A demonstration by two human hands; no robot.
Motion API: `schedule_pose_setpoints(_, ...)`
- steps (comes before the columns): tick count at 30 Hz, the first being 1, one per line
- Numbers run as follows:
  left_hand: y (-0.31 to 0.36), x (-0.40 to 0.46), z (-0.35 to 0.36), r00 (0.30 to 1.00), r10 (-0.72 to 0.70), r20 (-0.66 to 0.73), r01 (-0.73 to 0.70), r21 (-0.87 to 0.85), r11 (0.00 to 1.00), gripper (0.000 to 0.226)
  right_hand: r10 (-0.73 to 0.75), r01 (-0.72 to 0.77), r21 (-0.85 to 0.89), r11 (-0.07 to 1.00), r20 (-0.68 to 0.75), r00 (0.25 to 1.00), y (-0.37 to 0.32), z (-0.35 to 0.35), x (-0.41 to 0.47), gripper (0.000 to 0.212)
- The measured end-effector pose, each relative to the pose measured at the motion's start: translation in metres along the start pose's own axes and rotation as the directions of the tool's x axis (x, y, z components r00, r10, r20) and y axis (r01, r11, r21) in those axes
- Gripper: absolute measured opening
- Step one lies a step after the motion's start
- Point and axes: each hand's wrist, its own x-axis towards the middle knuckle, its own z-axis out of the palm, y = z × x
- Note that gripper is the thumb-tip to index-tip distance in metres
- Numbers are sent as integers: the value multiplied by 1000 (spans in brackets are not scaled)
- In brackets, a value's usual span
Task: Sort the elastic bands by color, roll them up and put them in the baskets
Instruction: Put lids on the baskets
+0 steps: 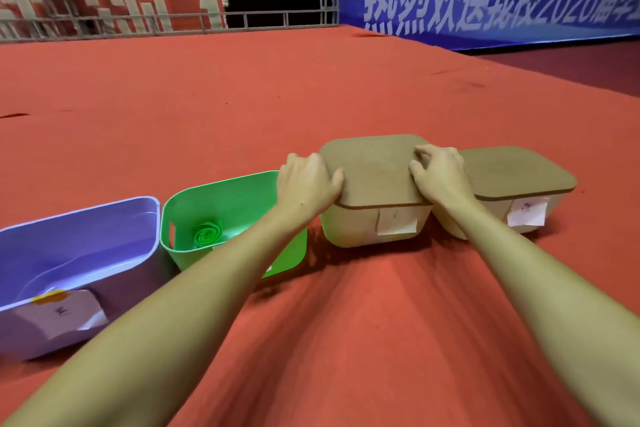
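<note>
1. You are holding the brown lid (372,170) of the third basket (360,227) with both hands: your left hand (306,180) is curling its grip over the lid's left edge, and your right hand (438,173) is pinching its right edge.
2. You seem to be either seating or lifting this lid; which one I cannot tell. If lifting, the next move calls for an even pull on both sides so it comes up level.
3. The lid is looking flat, matte and board-like with rounded corners; the beige basket beneath is smooth plastic, with a paper label (396,220) on its front.
4. A rolled green band (207,234) is lying coiled inside the glossy green basket (173,218) beside your left arm.
5. Further left, the purple basket (104,215) is standing open; on the right, another lidded basket (554,204) is sitting closed on the red carpet (242,97).
</note>
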Motion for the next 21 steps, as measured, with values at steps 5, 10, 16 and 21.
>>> schedule_pose_setpoints(5, 0, 5, 11, 999, 34, 41, -39, 131, 991, 55, 31, -30, -26, 999, 47, 998, 5, 19, 11, 42)
schedule_pose_setpoints(10, -7, 10, 20, 997, 64, 32, -69, 198, 978, 50, -8, 22, -103, 994, 128, 992, 0, 19, 17, 51)
schedule_pose_setpoints(16, -12, 4, 22, 995, 17, 99, -31, 136, 990, 51, -49, 112, -243, 964, 249, 967, -5, 16, 12, 59)
schedule_pose_setpoints(21, -12, 8, 19, 985, 79, 156, -119, 267, 956, 49, -90, 196, -369, 908, 286, 954, -17, 8, 12, 61)
